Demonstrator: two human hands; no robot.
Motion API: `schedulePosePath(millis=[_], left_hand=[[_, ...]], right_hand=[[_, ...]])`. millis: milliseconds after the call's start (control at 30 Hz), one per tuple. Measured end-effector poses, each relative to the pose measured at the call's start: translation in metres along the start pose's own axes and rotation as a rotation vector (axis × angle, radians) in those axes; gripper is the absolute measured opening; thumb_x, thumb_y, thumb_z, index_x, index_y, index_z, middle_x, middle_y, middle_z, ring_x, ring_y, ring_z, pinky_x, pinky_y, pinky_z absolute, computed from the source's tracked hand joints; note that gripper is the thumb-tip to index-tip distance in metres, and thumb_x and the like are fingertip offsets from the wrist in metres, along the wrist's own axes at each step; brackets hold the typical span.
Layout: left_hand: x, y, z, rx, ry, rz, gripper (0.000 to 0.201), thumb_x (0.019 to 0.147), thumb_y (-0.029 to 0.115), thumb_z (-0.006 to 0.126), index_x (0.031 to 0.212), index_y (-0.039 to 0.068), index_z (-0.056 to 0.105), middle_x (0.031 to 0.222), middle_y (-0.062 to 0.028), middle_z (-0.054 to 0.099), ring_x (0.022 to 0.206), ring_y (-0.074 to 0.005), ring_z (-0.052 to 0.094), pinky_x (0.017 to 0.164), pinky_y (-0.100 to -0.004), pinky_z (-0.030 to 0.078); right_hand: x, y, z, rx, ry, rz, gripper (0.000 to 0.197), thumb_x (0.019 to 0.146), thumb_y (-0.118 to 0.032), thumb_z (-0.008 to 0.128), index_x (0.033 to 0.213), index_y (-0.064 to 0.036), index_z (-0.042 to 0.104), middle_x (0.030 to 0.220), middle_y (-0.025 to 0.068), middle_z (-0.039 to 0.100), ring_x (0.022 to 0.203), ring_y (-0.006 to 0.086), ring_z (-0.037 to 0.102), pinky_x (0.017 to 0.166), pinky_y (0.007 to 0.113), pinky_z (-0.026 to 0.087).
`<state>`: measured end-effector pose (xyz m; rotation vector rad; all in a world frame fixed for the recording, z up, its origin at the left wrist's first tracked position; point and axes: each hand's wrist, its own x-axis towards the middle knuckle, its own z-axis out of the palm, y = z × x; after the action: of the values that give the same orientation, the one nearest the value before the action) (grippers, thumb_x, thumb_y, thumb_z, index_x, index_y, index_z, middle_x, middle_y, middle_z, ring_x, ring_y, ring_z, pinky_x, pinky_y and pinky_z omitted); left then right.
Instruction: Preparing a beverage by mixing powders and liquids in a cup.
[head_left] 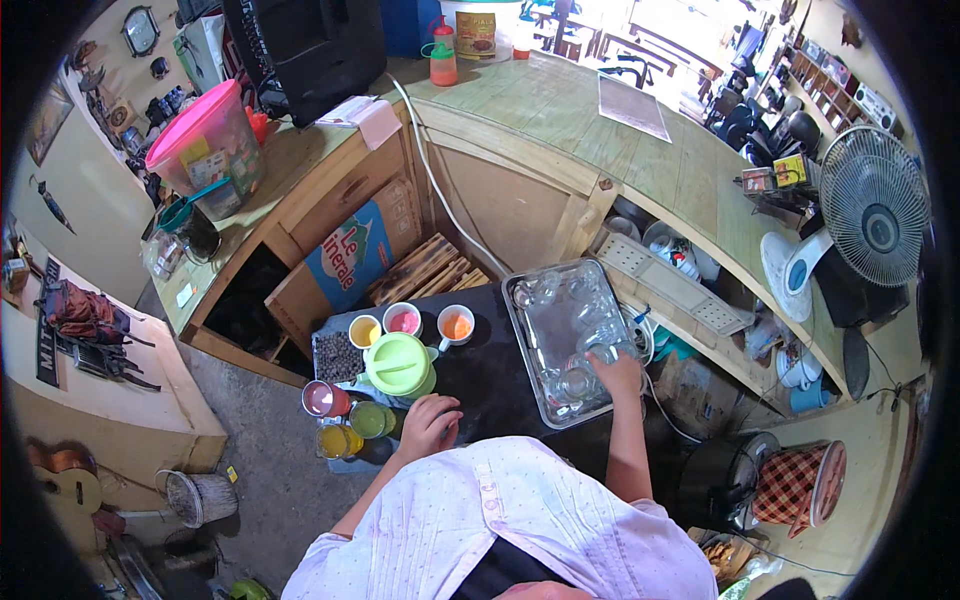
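Observation:
My right hand [617, 374] reaches into a metal tray [522, 345] and grips a clear drinking glass [578, 382] near its right side. Several more clear glasses [600, 338] lie in that tray. My left hand [430, 424] is held at the near side of the dark table, fingers curled together, with nothing visible in it. Close by it are a glass of green drink [372, 420], a glass of yellow drink [338, 441] and a glass of red drink [325, 399]. Just beyond stands a light green lidded pitcher [398, 364].
White cups with yellow [365, 331], pink [403, 320] and orange [456, 325] contents stand behind the pitcher. Dark lumps [338, 357] lie at the table's left. A wooden counter [520, 105] wraps around the far side, carrying a fan [875, 210]. A white cable [445, 190] hangs down it.

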<state>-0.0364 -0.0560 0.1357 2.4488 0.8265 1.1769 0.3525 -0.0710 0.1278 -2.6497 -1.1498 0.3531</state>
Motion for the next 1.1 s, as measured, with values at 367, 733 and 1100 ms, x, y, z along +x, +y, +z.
schedulePosePath(millis=[367,733,1100], left_hand=[[-0.016,-0.006,0.005,-0.045,-0.147,-0.154,0.024,0.07,-0.001,0.069,0.093,0.006,0.064,0.086,-0.0091,0.067,0.081,-0.0275,0.066,0.074,-0.0392,0.053],[-0.01,-0.004,0.0,-0.086,-0.219,-0.213,0.022,0.07,0.0,0.068,0.09,0.007,0.063,0.085,-0.008,0.067,0.081,-0.0277,0.066,0.073,-0.0393,0.052],[-0.011,-0.005,-0.002,-0.098,-0.194,-0.199,0.016,0.07,0.0,0.068,0.084,0.007,0.063,0.086,-0.0074,0.066,0.082,-0.0276,0.066,0.074,-0.0393,0.052]], right_hand=[[0.035,0.02,-0.008,0.152,-0.166,0.096,0.08,0.075,-0.066,0.067,0.118,0.0013,0.064,0.118,0.0284,0.063,0.111,0.0402,0.061,0.092,0.046,0.05],[0.009,-0.027,0.01,-0.152,-0.288,0.143,0.106,0.071,-0.065,0.069,0.147,0.0012,0.034,0.121,0.0266,0.063,0.11,0.0376,0.063,0.093,0.042,0.051],[0.008,-0.025,0.013,-0.145,-0.237,0.091,0.099,0.073,-0.058,0.069,0.148,-0.0038,0.034,0.116,0.023,0.066,0.106,0.036,0.065,0.088,0.043,0.052]])
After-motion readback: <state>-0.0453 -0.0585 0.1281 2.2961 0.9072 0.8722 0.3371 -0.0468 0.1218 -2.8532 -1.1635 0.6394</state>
